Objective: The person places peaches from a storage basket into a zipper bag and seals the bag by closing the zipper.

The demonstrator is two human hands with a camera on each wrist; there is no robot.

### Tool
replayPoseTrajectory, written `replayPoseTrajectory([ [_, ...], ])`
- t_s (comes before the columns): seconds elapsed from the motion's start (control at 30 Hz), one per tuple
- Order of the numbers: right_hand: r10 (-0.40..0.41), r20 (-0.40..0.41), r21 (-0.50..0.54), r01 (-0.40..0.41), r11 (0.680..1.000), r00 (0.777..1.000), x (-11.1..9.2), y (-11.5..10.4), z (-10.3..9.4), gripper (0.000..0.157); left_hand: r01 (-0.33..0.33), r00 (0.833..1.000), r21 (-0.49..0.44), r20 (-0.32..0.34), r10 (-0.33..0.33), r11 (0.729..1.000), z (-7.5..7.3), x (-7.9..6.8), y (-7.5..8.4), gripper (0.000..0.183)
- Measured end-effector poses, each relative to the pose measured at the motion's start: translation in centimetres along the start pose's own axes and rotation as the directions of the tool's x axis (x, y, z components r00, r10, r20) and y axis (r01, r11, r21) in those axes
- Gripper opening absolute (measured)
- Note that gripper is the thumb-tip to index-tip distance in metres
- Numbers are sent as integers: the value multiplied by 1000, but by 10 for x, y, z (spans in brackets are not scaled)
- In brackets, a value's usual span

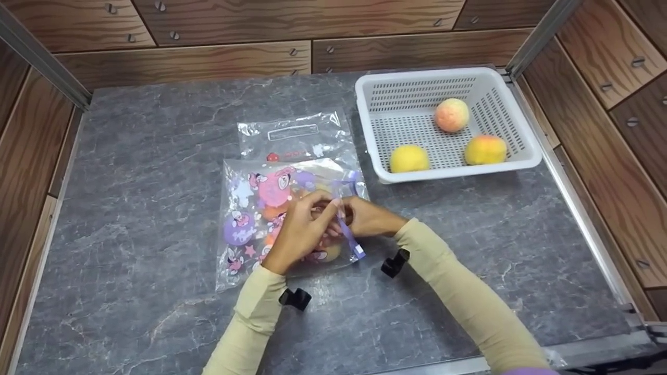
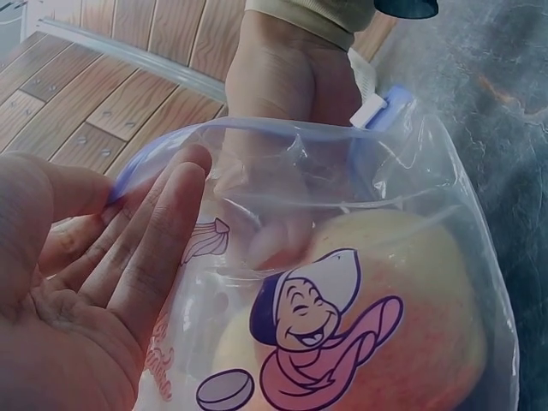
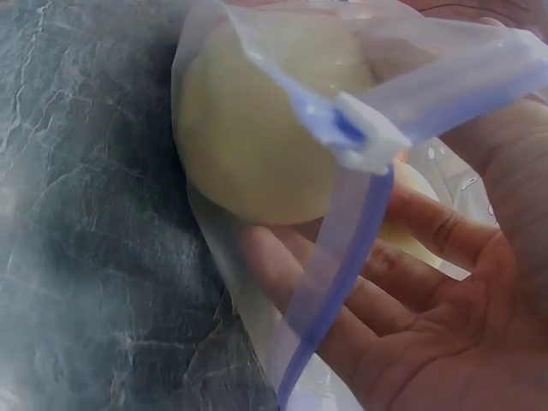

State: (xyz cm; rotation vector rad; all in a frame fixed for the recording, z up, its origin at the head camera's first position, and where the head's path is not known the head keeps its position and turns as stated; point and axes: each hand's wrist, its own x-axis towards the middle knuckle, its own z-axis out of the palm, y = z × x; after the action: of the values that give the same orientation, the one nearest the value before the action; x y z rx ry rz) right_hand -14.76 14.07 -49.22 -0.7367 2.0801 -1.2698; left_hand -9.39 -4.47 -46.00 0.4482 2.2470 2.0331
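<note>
A clear zip bag (image 1: 238,200) with cartoon prints and a purple zip lies on the table, holding several peaches. My left hand (image 1: 302,229) pinches the rim at its mouth between thumb and fingers, holding it apart. Through that opening reaches my right hand (image 1: 367,216), its fingers inside the bag. In the right wrist view, the right fingertips (image 3: 270,253) lie right at the underside of a pale yellow peach (image 3: 257,128), fingers loosely extended. A white slider (image 2: 370,111) sits at one end of the zip. Another peach (image 2: 402,317) shows through the printed film.
A white perforated basket (image 1: 448,176) stands at the back right with three peaches in it, one of them a yellow peach (image 1: 409,159). Behind the zip bag, a second clear bag (image 1: 292,136) lies flat, partly covered. Wood-patterned panels (image 1: 224,62) wall the table.
</note>
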Motion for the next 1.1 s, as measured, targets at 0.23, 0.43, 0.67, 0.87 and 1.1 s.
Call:
replayPoseTrajectory([
  [0.23, -39, 40, -9, 39, 999, 998, -14, -9, -19, 41, 20, 1000, -38, -9, -20, 999, -3, 0, -3, 18],
  [0.43, -27, 72, -190, 40, 981, 997, -35, -41, -55, 19, 31, 999, -65, -12, -32, 997, -4, 0, -4, 19],
  [0.67, -24, -68, -322, 0, 947, 997, -44, -81, -119, 12, 17, 1000, -61, -13, -18, 998, -6, -1, -2, 20],
  [0.87, 0, -363, -505, -197, 840, 932, -25, -79, -166, 22, 23, 1000, -59, -12, -24, 998, -8, -1, -2, 22],
  [1.1, 87, -402, -616, -339, 711, 912, -1, -47, -193, 32, 24, 1000, -62, -10, -25, 998, -7, -2, -2, 19],
])
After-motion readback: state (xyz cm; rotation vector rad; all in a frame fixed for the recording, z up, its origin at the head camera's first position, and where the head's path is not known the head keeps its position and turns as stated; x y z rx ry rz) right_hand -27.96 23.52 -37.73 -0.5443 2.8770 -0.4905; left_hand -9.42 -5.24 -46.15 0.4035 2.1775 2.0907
